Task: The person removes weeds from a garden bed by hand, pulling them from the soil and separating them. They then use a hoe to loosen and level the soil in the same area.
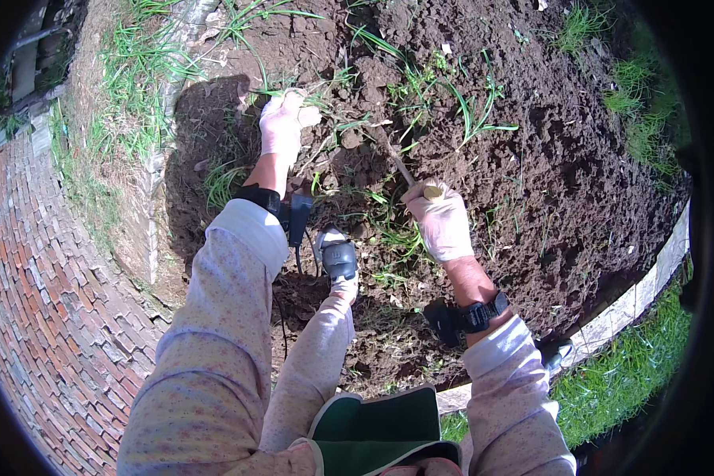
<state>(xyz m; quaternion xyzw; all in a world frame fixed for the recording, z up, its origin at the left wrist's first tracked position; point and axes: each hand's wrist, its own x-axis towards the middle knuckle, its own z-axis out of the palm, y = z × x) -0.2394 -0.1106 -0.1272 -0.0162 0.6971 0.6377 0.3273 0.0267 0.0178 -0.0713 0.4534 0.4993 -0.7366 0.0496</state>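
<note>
My left hand [281,122], in a pale glove, is curled at a tuft of weeds [318,98]; green blades pass at its fingers. In my right hand [443,223], also gloved, is a small garden hand tool [397,159]. The rounded end of its handle shows at the top of my fist. Its shaft slants up and left to the soil, where the working end is partly hidden by dirt and stalks. Between the hands lie clods of brown soil [351,140] and dry stems. A long-leaved green plant [473,113] grows just beyond my right hand.
A shoe [338,256] stands in the soil below my hands. Stone edging [625,309] borders the bed on the right, with lawn [607,381] outside it. Brick paving [53,309] lies left. A cable [297,259] hangs near my left wrist.
</note>
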